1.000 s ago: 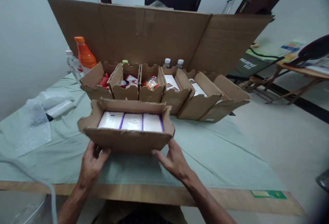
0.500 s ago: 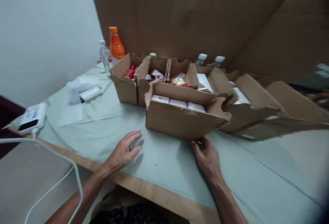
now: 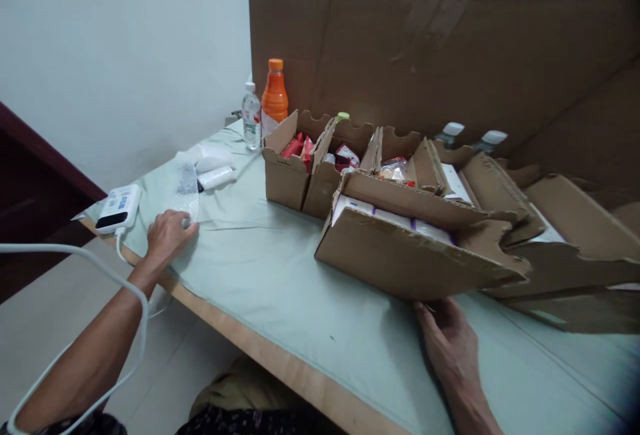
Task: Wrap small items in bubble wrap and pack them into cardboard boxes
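Note:
My right hand (image 3: 447,338) grips the near bottom edge of a brown cardboard tray (image 3: 415,265), with its fingers tucked under it. The tray holds white boxes with purple stripes (image 3: 380,214) and sits slightly tilted over the green cloth. My left hand (image 3: 167,235) reaches far left to the table's edge. Its fingers are curled on the near end of a clear bubble wrap sheet (image 3: 187,188). A white power bank (image 3: 119,207) lies just left of that hand.
A row of open cardboard trays (image 3: 300,178) with red and white packets stands behind the held tray. An orange bottle (image 3: 275,92) and a clear bottle (image 3: 251,115) stand at the back. A tall cardboard sheet (image 3: 450,55) walls the rear. A white cable (image 3: 75,252) loops over my left arm.
My left hand let go of the tray and moved left to the bubble wrap. The tray shifted right, with only my right hand on it. The view has swung left.

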Action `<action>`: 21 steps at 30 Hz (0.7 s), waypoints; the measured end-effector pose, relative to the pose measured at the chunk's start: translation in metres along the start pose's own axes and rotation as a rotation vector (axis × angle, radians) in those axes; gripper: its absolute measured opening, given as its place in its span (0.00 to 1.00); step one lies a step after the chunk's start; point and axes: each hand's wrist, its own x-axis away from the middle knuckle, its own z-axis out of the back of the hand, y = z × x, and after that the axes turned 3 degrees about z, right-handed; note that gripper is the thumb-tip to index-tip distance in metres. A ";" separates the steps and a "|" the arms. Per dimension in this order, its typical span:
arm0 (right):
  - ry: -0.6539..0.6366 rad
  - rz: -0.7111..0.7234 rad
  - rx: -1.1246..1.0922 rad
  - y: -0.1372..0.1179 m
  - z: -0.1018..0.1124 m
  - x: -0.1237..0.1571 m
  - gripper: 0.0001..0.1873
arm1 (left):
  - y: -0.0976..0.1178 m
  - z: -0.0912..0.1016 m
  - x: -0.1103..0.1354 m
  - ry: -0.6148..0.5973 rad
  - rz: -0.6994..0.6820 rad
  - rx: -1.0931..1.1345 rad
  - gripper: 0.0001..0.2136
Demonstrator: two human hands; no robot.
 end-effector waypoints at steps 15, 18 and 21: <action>-0.187 -0.160 -0.185 -0.032 0.039 0.066 0.32 | 0.134 0.033 0.113 -0.075 -0.227 0.608 0.12; -0.546 -0.150 -0.365 -0.056 0.016 0.093 0.34 | 0.184 0.018 0.154 -0.235 -0.278 0.762 0.10; -0.663 -0.155 -0.468 -0.068 -0.010 0.098 0.44 | 0.218 0.012 0.191 -0.521 -0.315 0.923 0.08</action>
